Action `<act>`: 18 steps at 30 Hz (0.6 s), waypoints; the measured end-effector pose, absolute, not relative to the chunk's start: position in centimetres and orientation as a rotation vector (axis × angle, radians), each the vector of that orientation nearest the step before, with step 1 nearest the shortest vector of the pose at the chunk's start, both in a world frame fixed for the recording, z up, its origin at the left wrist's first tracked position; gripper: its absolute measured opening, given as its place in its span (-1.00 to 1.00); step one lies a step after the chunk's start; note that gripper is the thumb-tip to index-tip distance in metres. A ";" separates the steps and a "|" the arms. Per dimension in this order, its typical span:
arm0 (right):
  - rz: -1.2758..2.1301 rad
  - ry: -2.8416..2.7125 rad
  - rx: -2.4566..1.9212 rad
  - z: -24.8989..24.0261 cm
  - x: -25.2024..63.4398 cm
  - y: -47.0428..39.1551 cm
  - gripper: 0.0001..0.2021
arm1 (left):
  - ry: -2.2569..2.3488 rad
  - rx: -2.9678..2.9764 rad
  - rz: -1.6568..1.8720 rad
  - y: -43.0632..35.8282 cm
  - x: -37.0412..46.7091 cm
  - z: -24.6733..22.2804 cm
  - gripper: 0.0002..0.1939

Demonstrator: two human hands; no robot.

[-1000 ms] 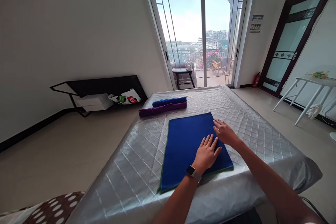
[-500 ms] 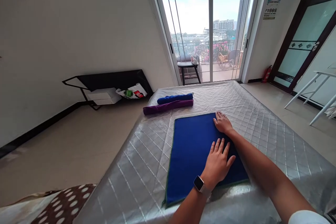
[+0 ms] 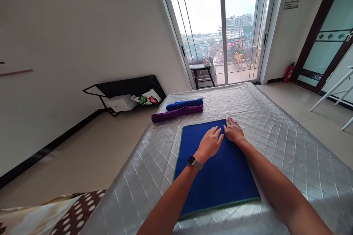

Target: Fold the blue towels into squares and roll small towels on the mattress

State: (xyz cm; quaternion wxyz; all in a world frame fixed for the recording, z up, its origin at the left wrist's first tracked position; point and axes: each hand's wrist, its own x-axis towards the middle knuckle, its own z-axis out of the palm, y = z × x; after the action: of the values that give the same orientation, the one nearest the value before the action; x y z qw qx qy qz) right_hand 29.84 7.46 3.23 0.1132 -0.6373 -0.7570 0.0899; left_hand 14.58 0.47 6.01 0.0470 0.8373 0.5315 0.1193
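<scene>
A blue cloth [image 3: 220,176] with green edging lies spread flat on a silver quilted mattress cover [image 3: 278,136]. Over the upper middle of the cloth is my left hand [image 3: 210,142], fingers stretched out, a watch [image 3: 194,161] on its wrist; whether the palm presses on the fabric I cannot tell. My right hand [image 3: 233,130] lies flat at the cloth's far right corner, fingers extended. Beyond the cloth, towards the window, rest a rolled purple cloth [image 3: 178,113] and a rolled blue cloth [image 3: 184,104], side by side.
Against the left wall stands a black rack [image 3: 121,90] with white boxes [image 3: 121,102] and a printed bag [image 3: 147,98]. A dark stool [image 3: 200,67] is by the glass sliding door [image 3: 225,25]. Patterned brown fabric [image 3: 79,211] lies at lower left; a fire extinguisher [image 3: 289,72] stands right.
My left hand has moved away from me and to the left across the blue cloth. My right hand stays at the far corner. The view has shifted slightly.
</scene>
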 end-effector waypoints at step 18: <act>0.297 -2.209 -1.888 3.3 29.8 7.6 -0.36 | 2.303 2.170 0.083 7.4 2.0 3.0 -0.28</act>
State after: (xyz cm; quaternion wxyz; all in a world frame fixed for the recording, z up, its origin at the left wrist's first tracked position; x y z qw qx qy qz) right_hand 29.81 7.55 3.29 0.1100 -0.6426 -0.7516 0.1009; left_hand 2.02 7.43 3.03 -0.0118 0.6856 0.7274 0.0261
